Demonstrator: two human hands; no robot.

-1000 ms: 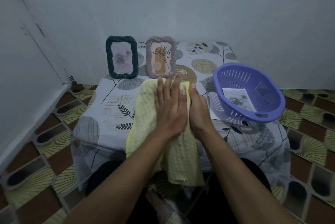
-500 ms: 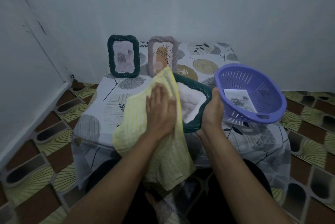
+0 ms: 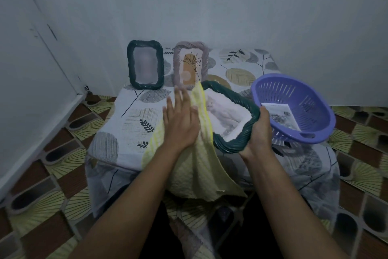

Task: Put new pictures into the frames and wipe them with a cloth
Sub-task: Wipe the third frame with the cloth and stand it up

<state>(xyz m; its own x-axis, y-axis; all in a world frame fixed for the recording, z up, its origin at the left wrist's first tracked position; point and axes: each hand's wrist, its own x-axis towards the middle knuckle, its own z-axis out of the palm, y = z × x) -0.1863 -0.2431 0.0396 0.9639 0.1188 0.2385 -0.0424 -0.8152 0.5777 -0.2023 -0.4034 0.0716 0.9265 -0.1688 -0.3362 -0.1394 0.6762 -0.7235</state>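
Observation:
My right hand (image 3: 259, 133) grips the lower right edge of a dark green rope-rimmed frame (image 3: 230, 146), held tilted above the table with a pale picture (image 3: 225, 115) showing inside. A yellow cloth (image 3: 195, 166) drapes over the frame's left side and hangs down toward my lap. My left hand (image 3: 180, 120) lies flat on the cloth with straight fingers. Two more frames stand at the back: a dark green one (image 3: 145, 64) and a mauve one (image 3: 191, 63) with an orange plant picture.
A purple plastic basket (image 3: 294, 105) sits tilted at the right of the table, holding a loose printed picture (image 3: 280, 116). The low table (image 3: 130, 124) wears a leaf-patterned cloth and stands in a corner between white walls, on a patterned floor.
My left hand has slid the cloth leftward off the frame, uncovering the picture. My right hand shifted from beside the cloth to gripping the frame's right edge.

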